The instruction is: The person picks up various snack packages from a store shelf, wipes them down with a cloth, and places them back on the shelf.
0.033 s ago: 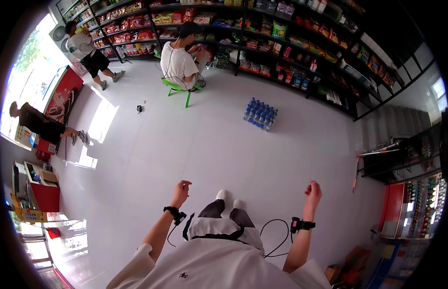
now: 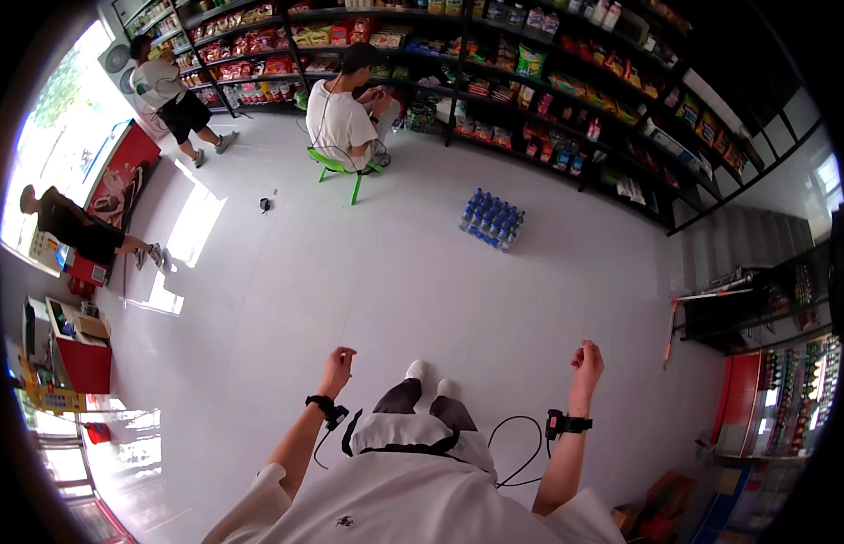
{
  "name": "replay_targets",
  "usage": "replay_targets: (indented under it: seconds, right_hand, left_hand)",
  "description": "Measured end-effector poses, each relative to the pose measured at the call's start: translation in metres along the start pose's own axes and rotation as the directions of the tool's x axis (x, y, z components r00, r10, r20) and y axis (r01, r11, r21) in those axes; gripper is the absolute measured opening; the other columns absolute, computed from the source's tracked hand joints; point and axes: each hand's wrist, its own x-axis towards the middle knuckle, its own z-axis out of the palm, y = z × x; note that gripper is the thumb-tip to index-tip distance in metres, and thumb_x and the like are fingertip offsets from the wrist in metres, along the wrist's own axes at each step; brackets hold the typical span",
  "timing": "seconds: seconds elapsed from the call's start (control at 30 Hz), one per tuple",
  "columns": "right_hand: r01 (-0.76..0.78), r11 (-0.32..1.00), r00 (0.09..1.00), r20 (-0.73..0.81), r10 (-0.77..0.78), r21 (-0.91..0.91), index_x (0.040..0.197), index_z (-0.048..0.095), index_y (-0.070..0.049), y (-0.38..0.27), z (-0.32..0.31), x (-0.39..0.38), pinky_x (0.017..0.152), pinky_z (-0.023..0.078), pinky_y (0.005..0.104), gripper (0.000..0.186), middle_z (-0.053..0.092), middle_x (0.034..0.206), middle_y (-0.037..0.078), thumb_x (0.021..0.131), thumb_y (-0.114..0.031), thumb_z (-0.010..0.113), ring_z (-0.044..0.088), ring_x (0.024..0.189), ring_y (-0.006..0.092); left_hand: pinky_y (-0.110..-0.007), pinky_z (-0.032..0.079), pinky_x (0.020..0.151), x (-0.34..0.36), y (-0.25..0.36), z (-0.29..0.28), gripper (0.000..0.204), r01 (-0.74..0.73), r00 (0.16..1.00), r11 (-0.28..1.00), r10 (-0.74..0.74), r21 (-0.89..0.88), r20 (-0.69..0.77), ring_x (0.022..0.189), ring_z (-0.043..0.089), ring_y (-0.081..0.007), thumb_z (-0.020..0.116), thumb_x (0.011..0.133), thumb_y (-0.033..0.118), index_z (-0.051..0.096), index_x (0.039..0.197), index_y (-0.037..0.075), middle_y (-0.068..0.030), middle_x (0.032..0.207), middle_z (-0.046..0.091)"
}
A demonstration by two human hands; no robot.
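My left hand is held out in the air over the pale floor, fingers loosely bent and pointing inward, with nothing in it. To the right, my right hand hovers at about the same height, fingers half curled and empty. Each wrist wears a black strap with a small device, and thin black cables run from them. Neither hand touches anything. Farther ahead on the floor stands a shrink-wrapped pack of water bottles with blue caps, well out of my reach.
Stocked snack shelves line the far wall. One person sits on a green stool; two others stand at the left. A small black object lies on the floor. Stairs and a drinks fridge are at right.
The whole view has shifted slightly. My left hand sits a little lower in the picture; both hands stay empty. The bottle pack and the people keep their places.
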Motion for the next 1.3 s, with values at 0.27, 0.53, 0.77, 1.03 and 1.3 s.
replay_targets:
  seconds: [0.27,0.53,0.77,1.03,1.3]
  right_hand:
    - [0.111,0.988,0.906,0.420,-0.058,-0.104,0.103,0.070,-0.005,-0.010,0.103,0.043,0.065,0.046,0.0234,0.028,0.061,0.080,-0.003,0.107,-0.031,0.062,0.056,0.072,0.0066]
    - [0.045,0.987,0.645,0.759,0.087,-0.152,0.104,0.070,-0.003,0.030,0.254,-0.019,0.064,0.049,0.0224,0.024,0.067,0.079,0.000,0.107,-0.026,0.063,0.059,0.068,0.0062]
    - [0.125,0.972,0.514,0.851,0.107,-0.198,0.107,0.071,-0.004,0.027,0.410,-0.055,0.066,0.051,0.0231,0.026,0.069,0.081,0.001,0.106,-0.029,0.065,0.061,0.070,0.0062]
    - [0.273,0.923,0.381,0.911,0.156,-0.272,0.113,0.071,-0.005,0.002,0.638,-0.127,0.070,0.052,0.0248,0.024,0.071,0.090,0.002,0.105,-0.027,0.065,0.064,0.079,0.0084]
    - [0.439,0.843,0.166,0.950,0.265,-0.312,0.117,0.069,-0.003,0.017,0.866,-0.143,0.074,0.055,0.0270,0.027,0.075,0.100,0.004,0.105,-0.027,0.065,0.070,0.089,0.0114]
  left_hand:
    - [-0.032,0.055,0.053,-0.114,-0.088,-0.001,0.019,0.305,0.906,0.926,-0.354,-0.222,-0.231,0.064,0.067,-0.0150,0.058,0.105,0.018,0.069,0.113,0.005,-0.0067,0.075,0.066]
    - [-0.039,0.060,0.053,-0.134,-0.139,-0.048,0.026,0.398,0.752,0.890,-0.456,-0.223,-0.476,0.061,0.062,-0.0196,0.043,0.109,0.017,0.067,0.108,0.006,-0.0083,0.076,0.061]
    - [-0.032,0.053,0.052,-0.097,-0.135,-0.143,0.026,0.291,0.766,0.848,-0.484,-0.443,-0.423,0.058,0.057,-0.0115,0.049,0.110,0.026,0.065,0.117,0.007,-0.0025,0.068,0.056]
    - [-0.031,0.050,0.049,0.023,-0.150,-0.301,0.032,0.206,0.788,0.896,-0.390,-0.394,-0.477,0.052,0.056,-0.0117,0.059,0.107,0.034,0.073,0.111,0.006,-0.0018,0.060,0.057]
    - [-0.029,0.054,0.065,0.171,-0.163,-0.394,0.027,0.128,0.747,0.810,-0.458,-0.572,-0.481,0.073,0.065,-0.0094,0.045,0.108,0.017,0.068,0.118,0.007,-0.0017,0.080,0.067]
